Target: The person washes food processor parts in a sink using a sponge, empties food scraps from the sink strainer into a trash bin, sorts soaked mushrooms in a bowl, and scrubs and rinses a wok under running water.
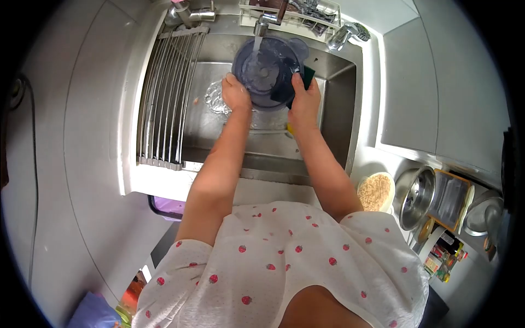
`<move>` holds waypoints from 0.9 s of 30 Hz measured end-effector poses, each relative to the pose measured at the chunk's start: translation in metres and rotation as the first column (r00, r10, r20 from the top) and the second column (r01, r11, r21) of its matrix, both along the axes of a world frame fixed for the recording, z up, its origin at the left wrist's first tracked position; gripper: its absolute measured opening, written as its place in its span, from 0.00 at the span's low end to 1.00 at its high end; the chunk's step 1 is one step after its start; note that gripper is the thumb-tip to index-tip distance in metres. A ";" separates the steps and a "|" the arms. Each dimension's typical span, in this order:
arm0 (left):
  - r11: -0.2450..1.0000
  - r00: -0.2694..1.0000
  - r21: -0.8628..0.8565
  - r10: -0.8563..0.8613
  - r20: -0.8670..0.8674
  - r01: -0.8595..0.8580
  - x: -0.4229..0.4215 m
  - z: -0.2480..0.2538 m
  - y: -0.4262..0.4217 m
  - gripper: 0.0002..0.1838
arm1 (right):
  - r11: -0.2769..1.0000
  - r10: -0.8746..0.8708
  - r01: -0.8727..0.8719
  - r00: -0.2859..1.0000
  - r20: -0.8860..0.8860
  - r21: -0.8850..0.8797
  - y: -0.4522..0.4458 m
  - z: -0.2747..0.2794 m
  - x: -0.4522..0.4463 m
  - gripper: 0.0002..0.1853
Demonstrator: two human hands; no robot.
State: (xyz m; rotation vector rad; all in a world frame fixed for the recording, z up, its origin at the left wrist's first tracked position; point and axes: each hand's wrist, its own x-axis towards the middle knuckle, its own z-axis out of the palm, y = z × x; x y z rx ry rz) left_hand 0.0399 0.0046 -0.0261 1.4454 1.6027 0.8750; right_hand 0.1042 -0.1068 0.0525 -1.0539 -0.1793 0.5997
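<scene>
Under the running faucet [262, 26], a round translucent blue-grey plastic bowl [262, 74] is held over the sink [219, 139]. A small tab juts from its upper right rim, and water falls into its upper left part. My left hand [236, 94] is closed on the bowl's lower left rim. At the right rim, my right hand [305, 101] is closed around a dark green scouring pad [309, 74] pressed against the bowl. Part of the pad shows through or inside the bowl. Below my right hand, a small yellow thing [290, 128] is partly hidden.
A roll-up metal drying rack [169, 98] lies across the sink's left side. Behind the faucet stands a white rack [306, 24] with utensils. At the right are a tub of brown grains [376, 192], a steel bowl [415, 197] and several bottles [444, 257].
</scene>
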 end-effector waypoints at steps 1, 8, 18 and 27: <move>0.992 0.990 -0.120 0.043 0.136 -0.027 -0.003 -0.001 -0.006 0.23 | 0.998 -0.069 0.069 0.997 -0.026 0.001 0.002 -0.003 -0.004 0.11; 0.774 0.217 -0.516 0.468 0.857 0.367 -0.040 0.046 -0.017 0.22 | 0.995 -0.007 0.045 0.912 -0.409 0.084 0.019 -0.025 -0.015 0.14; 0.820 0.297 -0.319 0.191 0.935 0.475 -0.060 0.048 0.004 0.16 | 0.987 0.023 -0.070 0.954 -0.298 -0.146 0.017 -0.034 0.006 0.22; 0.851 0.615 -0.378 0.084 0.784 0.365 -0.043 0.037 0.023 0.14 | 0.818 0.256 -0.006 0.900 0.353 -0.576 -0.006 -0.031 0.055 0.24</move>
